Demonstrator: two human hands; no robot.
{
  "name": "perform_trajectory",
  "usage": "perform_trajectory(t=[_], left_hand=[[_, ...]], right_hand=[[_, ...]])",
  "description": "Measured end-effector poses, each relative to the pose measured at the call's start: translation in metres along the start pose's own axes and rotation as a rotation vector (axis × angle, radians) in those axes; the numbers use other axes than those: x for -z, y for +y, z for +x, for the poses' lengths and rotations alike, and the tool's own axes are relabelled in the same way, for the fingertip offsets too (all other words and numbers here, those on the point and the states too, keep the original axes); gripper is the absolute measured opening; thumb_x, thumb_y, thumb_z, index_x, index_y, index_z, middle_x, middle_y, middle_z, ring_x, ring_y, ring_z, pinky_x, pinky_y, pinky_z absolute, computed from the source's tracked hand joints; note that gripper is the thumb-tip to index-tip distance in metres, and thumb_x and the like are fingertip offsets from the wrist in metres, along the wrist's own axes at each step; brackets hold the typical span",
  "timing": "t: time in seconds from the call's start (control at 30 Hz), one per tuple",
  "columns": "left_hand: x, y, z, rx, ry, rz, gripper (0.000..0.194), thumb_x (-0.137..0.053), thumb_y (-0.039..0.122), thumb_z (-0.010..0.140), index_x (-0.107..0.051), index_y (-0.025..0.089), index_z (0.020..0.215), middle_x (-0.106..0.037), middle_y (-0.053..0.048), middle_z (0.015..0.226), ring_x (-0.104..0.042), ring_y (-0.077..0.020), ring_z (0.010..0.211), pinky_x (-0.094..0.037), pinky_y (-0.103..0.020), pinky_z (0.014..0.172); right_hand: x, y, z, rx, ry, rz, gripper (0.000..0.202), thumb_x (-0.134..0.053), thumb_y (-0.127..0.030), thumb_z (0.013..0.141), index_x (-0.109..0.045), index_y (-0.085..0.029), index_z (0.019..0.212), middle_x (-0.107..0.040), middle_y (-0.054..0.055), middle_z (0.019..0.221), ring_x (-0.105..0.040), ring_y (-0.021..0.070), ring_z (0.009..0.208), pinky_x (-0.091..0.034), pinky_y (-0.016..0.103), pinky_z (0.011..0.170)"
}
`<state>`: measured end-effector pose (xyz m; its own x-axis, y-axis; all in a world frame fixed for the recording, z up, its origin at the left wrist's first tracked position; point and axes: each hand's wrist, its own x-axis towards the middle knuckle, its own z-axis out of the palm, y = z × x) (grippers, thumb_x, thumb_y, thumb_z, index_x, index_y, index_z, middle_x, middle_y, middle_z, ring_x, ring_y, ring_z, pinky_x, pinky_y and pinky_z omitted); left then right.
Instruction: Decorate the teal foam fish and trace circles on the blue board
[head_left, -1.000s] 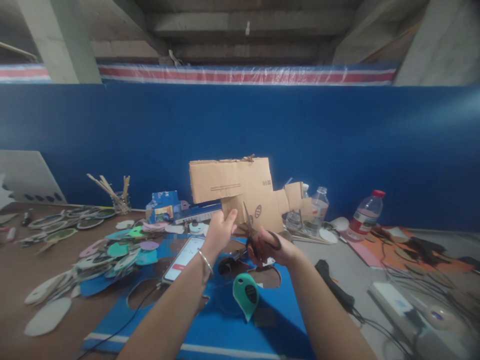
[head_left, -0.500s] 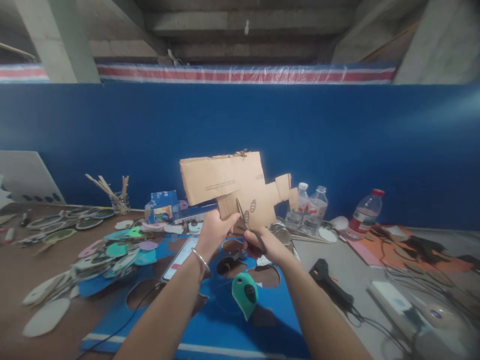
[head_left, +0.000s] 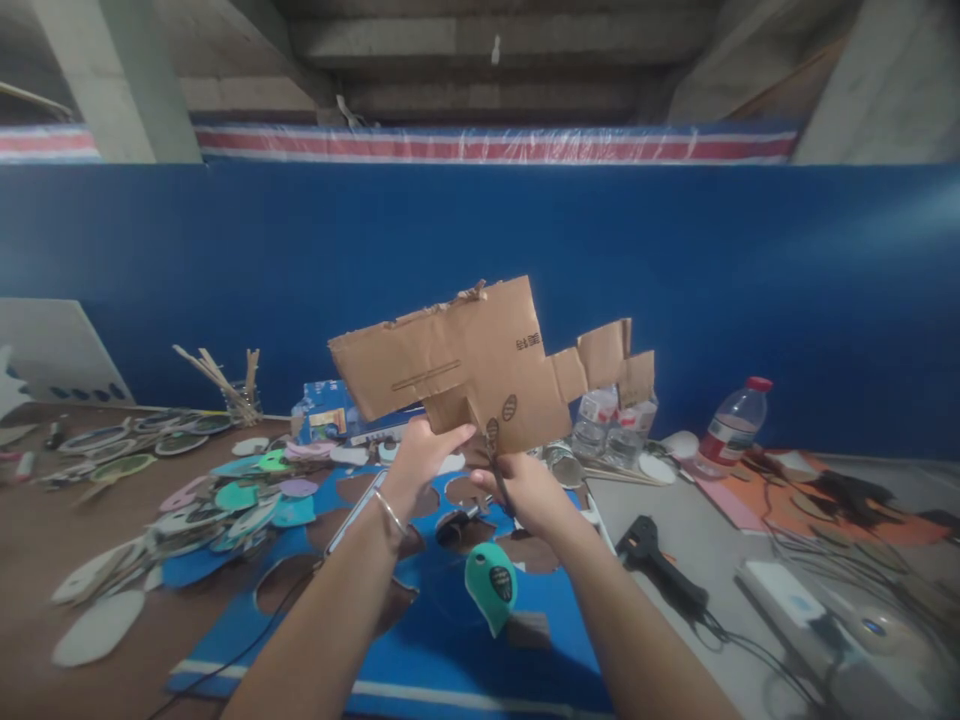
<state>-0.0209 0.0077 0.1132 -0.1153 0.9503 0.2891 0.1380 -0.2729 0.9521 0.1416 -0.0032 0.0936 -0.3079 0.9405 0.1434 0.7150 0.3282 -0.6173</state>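
A large, unevenly cut piece of brown cardboard [head_left: 487, 345] is raised over the table, with two small leaf-like outlines near its lower edge. My left hand [head_left: 429, 452] pinches its lower left part, thumb on the near face. In my right hand [head_left: 529, 492] is a pair of scissors [head_left: 501, 488], its blades at the cardboard's lower edge beside the outlines; the blade tips are hard to make out. Below my hands a teal bird-shaped cutout [head_left: 489, 588] with a dark wing rests on a blue board [head_left: 450, 670]. Beside it lies a small cardboard scrap [head_left: 529, 630].
A pile of coloured cutouts [head_left: 247, 510] spreads on the left, with sticks in a glass [head_left: 241, 402] behind. A phone [head_left: 352, 515] lies under my left forearm. On the right are a black glue gun [head_left: 660, 565], a red-capped bottle [head_left: 731, 425], a power strip [head_left: 795, 610] and cables.
The cardboard has tilted, its right side swinging up and outward and its face turning towards me. The scissor blades show less above its lower edge. Both hands keep their hold.
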Motion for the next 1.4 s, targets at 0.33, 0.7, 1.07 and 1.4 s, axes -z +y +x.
perform_trajectory(t=[0.33,0.7,1.07,1.4], left_hand=[[-0.011,0.021,-0.014,0.014,-0.111,-0.271,0.017,-0.069,0.026,0.063,-0.066,0.012,0.071,-0.068,-0.006,0.073,-0.060,-0.0147,0.062,-0.047,-0.025,0.059],[-0.007,0.004,-0.005,0.078,-0.060,-0.165,0.029,-0.074,0.030,0.056,-0.053,0.012,0.049,-0.049,0.002,0.043,-0.045,-0.0083,0.043,-0.036,-0.021,0.044],[-0.006,0.002,-0.002,0.132,-0.061,-0.164,0.028,-0.076,0.030,0.053,-0.055,0.012,0.050,-0.052,0.001,0.045,-0.047,-0.0087,0.043,-0.037,-0.021,0.044],[-0.006,0.003,-0.005,0.136,-0.119,-0.199,0.022,-0.073,0.027,0.058,-0.060,0.010,0.058,-0.053,0.001,0.045,-0.045,-0.0066,0.043,-0.037,-0.018,0.044]], right_hand=[[0.007,0.014,0.001,0.212,-0.175,0.470,0.059,-0.043,-0.070,0.073,-0.053,-0.013,0.063,-0.049,0.001,0.052,-0.041,0.0084,0.046,-0.029,0.021,0.044],[0.006,0.016,0.000,0.191,-0.344,0.580,0.065,-0.033,-0.071,0.077,-0.058,-0.011,0.065,-0.054,0.003,0.052,-0.040,0.0077,0.036,-0.030,0.021,0.036],[0.005,0.016,0.002,0.091,-0.209,0.316,0.060,-0.048,-0.066,0.074,-0.057,-0.012,0.050,-0.044,0.000,0.037,-0.041,0.0083,0.036,-0.031,0.021,0.040],[-0.004,0.022,0.007,0.159,-0.206,0.486,0.057,-0.045,-0.063,0.076,-0.055,-0.012,0.053,-0.049,0.002,0.044,-0.038,0.0073,0.037,-0.026,0.020,0.037]])
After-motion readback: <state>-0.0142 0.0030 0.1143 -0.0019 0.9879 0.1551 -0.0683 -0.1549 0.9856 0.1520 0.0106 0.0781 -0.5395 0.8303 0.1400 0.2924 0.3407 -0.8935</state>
